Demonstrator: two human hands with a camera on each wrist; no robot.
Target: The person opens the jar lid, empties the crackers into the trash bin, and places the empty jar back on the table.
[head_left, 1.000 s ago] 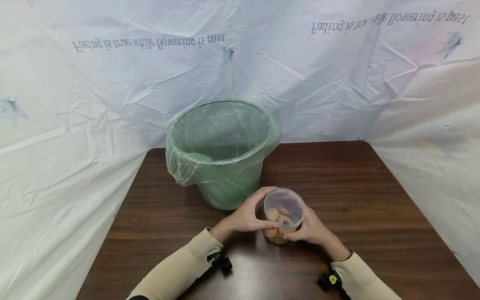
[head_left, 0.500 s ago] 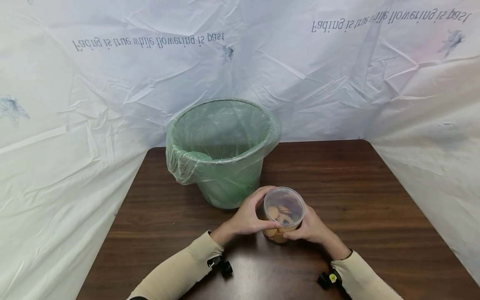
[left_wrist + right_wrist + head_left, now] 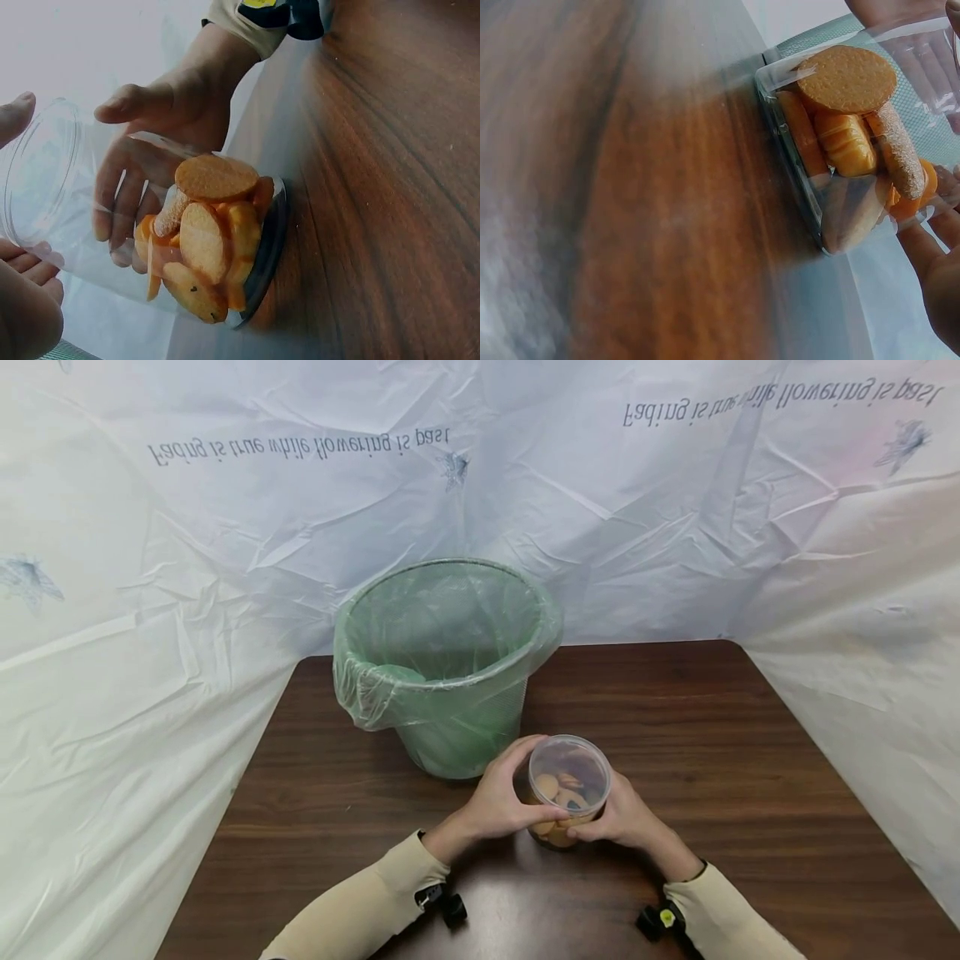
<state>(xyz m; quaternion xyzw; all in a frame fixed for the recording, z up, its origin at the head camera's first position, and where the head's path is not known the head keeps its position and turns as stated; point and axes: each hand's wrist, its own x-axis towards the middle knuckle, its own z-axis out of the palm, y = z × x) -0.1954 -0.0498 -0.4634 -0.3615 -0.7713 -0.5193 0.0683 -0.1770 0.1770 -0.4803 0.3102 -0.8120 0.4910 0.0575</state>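
Observation:
A clear plastic jar [image 3: 572, 768] stands on the table in front of the person. Round biscuits [image 3: 204, 241] and other baked pieces fill its lower part, among them a golden ridged piece [image 3: 845, 142]. My left hand [image 3: 501, 797] holds the jar around its upper end, the thumb across the near side just below the rim. From the other side my right hand [image 3: 624, 814] grips the jar lower down, its thumb on the front and its fingers behind the clear wall. I cannot tell whether a clear lid covers the mouth.
Behind the left hand stands a mesh waste bin [image 3: 450, 727] lined with a green translucent bag [image 3: 367, 693] folded over its rim. A white printed sheet [image 3: 660, 527] hangs around the brown wooden table [image 3: 675, 710].
My left thumb and wrist have shifted slightly to the right and toward the person along the jar's rim. The jar and right hand stay nearly where they were.

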